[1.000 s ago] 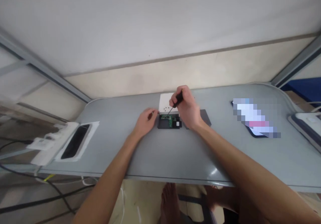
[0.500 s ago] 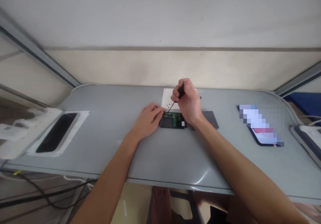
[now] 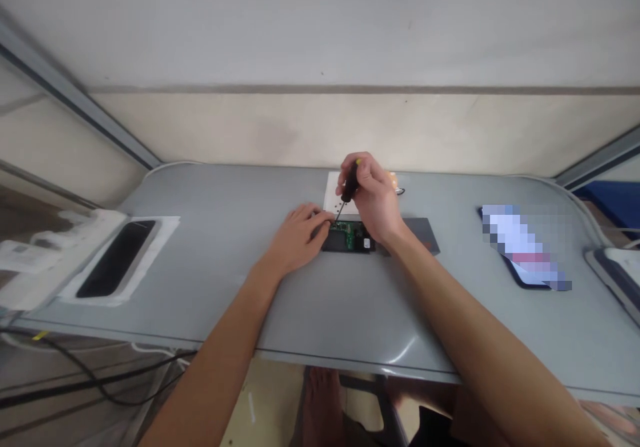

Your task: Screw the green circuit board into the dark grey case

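An opened black electronic device [image 3: 336, 241] with a green circuit board [image 3: 349, 239] lies on the table. My left hand [image 3: 300, 237] grips it by its left end, thumb and forefinger near the top left corner. In my right hand [image 3: 373, 197] is a screwdriver [image 3: 351, 183] with a dark handle and a yellow end, held tilted. Its thin shaft slants down to the board's upper left, close to my left fingertips. Behind the device lies a white sheet [image 3: 333, 190] with several tiny dark screws on it. A flat dark grey panel [image 3: 423, 233] lies under my right wrist.
A phone with a lit screen [image 3: 525, 250] lies on the grey table [image 3: 200, 267] to the right. On the left, a dark phone [image 3: 117, 258] rests on white paper beside a power strip [image 3: 37, 270]. An orange item [image 3: 392, 180] shows partly behind my right hand.
My right hand has shifted slightly left and the screwdriver stands steeper, its tip still at the board's upper left. My left hand stays on the device. The whole view has shifted slightly.
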A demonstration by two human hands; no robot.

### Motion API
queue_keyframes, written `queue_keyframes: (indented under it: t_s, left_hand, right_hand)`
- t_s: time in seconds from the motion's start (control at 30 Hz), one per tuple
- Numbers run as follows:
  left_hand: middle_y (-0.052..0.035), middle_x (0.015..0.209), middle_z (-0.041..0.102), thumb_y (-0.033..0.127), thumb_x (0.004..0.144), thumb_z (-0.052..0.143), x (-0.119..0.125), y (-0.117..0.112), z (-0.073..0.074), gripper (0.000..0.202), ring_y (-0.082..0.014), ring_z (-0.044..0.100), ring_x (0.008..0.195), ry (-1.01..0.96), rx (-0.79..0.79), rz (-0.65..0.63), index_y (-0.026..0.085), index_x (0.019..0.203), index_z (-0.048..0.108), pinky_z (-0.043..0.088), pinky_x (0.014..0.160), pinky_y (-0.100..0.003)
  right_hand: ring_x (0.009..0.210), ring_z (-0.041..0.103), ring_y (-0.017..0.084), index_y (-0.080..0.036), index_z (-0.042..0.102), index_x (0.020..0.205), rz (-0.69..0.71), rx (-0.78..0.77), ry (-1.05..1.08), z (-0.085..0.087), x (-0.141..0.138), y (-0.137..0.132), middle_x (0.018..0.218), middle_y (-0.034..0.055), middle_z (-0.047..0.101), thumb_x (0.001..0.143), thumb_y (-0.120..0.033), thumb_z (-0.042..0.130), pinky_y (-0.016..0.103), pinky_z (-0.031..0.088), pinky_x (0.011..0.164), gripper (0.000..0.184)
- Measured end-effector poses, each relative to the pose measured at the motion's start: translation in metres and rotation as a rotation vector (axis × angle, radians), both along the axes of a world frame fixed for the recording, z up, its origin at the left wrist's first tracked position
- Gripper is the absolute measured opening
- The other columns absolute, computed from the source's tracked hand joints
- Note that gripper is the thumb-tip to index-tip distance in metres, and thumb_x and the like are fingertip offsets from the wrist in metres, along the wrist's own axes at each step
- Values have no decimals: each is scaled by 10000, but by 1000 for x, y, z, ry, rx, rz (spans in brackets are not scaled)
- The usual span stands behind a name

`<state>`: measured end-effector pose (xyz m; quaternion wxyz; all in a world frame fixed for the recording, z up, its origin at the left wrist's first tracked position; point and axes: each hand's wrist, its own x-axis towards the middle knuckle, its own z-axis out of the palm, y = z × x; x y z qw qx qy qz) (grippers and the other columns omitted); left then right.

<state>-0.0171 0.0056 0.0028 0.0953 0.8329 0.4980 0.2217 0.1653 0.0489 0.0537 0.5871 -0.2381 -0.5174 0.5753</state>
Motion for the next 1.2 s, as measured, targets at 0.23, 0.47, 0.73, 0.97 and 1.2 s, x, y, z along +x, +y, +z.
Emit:
queue_keyframes:
  t_s: [0.23, 0.47, 0.73, 0.97, 1.2]
  left_hand:
    - [-48, 1180, 740, 247, 1046, 410, 4, -2, 1, 308, -240, 645, 1124, -23, -47, 41, 248, 1208, 672, 455, 1030, -440]
    - [-43, 1208, 745, 256, 1049, 401, 4, -1, 0, 321, -234, 648, 1130, -11, -42, 24, 234, 1221, 672, 452, 1041, -412]
    - [-52, 1178, 752, 258, 1032, 389, 4, 0, 3, 325, -248, 654, 1102, -8, -52, 31, 240, 1186, 675, 465, 1033, -438]
    - [-48, 1178, 756, 261, 1011, 433, 5, 0, 5, 283, -249, 662, 1125, -11, -50, 38, 233, 1141, 683, 464, 1048, -437]
    - [-30, 1151, 759, 247, 1011, 437, 6, 1, 3, 286, -242, 665, 1084, -25, -58, 34, 246, 1156, 684, 458, 1037, -424]
  right_hand:
    - [634, 495, 152, -304, 573, 1059, -30, -40, 84, -3, -4, 12, 756, -10, 501, 960, -662, 536, 307, 471, 603, 373]
    - [590, 457, 137, -290, 461, 902, -25, -63, 120, -4, -8, 12, 692, -37, 435, 908, -654, 640, 281, 424, 535, 405]
    - [635, 489, 149, -278, 536, 946, 79, -35, -21, 5, -10, 10, 737, -6, 485, 941, -726, 513, 297, 422, 565, 448]
    - [592, 416, 137, -287, 447, 913, 99, -60, 11, 7, -19, 7, 688, -36, 434, 940, -665, 578, 285, 355, 518, 401]
    - [700, 545, 151, -262, 533, 881, 49, -25, -39, 9, -9, 8, 787, 16, 522, 905, -775, 517, 304, 450, 587, 513]
